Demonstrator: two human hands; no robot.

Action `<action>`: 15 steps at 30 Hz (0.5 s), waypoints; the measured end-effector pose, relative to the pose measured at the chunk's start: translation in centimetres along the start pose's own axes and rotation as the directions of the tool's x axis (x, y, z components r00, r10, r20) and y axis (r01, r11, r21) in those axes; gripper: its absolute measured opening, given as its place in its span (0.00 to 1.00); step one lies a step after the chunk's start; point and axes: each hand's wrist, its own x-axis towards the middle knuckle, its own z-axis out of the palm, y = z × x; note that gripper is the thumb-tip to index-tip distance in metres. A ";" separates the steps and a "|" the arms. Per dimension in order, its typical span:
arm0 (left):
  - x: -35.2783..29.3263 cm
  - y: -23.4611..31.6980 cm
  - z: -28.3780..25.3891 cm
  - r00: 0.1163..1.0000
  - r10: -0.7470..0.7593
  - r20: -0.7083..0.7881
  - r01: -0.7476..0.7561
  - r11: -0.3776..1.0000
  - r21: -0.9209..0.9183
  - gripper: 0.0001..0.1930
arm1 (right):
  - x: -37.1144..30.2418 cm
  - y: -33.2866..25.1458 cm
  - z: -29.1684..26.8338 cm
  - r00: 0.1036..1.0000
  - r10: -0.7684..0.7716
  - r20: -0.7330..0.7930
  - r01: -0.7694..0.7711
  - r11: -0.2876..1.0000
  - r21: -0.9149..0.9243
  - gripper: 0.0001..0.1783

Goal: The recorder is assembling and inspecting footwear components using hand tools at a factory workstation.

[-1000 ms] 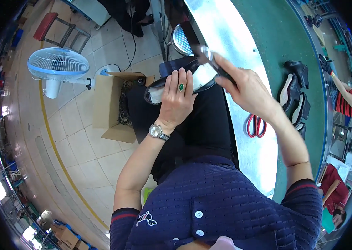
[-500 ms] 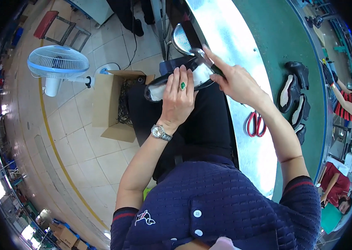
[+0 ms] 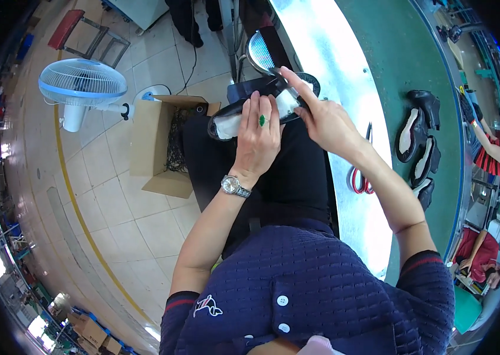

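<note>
Across my lap lies a black shoe (image 3: 226,126) with its white underside facing up. My left hand (image 3: 257,131), wearing a green-stoned ring, presses over its middle with fingers laid side by side; the thumb is hidden. In my right hand (image 3: 328,118) is a hammer (image 3: 276,74), its metal head at the far end of the shoe. The index finger stretches along the tool, and the palm hides most of the dark handle. Red-handled scissors (image 3: 361,181) rest on the metal bench beside my right forearm.
Several black shoes (image 3: 420,139) lie on the green surface (image 3: 380,53) beyond the metal bench strip (image 3: 350,219). An open carton (image 3: 149,148) stands left of my knees, a fan (image 3: 82,89) farther left. A perforated round lamp-like thing (image 3: 260,50) stands ahead. Other people sit at far right.
My right hand has shifted slightly, and its index finger now lies over the hammer near the head. The left hand stays on the shoe, moved a little to the right.
</note>
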 end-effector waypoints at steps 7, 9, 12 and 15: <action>-0.2 -0.2 0.2 0.999 -0.003 -0.047 0.002 0.999 -0.032 0.27 | -0.3 -1.3 1.1 0.998 -0.052 0.028 0.055 0.990 -0.132 0.42; -0.3 -0.2 0.4 0.999 -0.006 -0.053 0.005 1.000 -0.021 0.27 | -0.4 -1.1 1.1 0.993 0.029 0.114 -0.008 0.983 -0.182 0.42; -1.0 -0.5 0.6 0.997 -0.026 -0.077 0.021 0.998 -0.064 0.27 | -0.2 -2.5 0.2 0.980 -0.008 0.200 0.060 0.965 -0.256 0.43; -0.8 -0.1 0.6 0.992 -0.077 -0.104 0.060 0.986 -0.157 0.29 | -0.7 -2.3 1.4 0.993 -0.116 -0.030 0.108 0.975 -0.193 0.44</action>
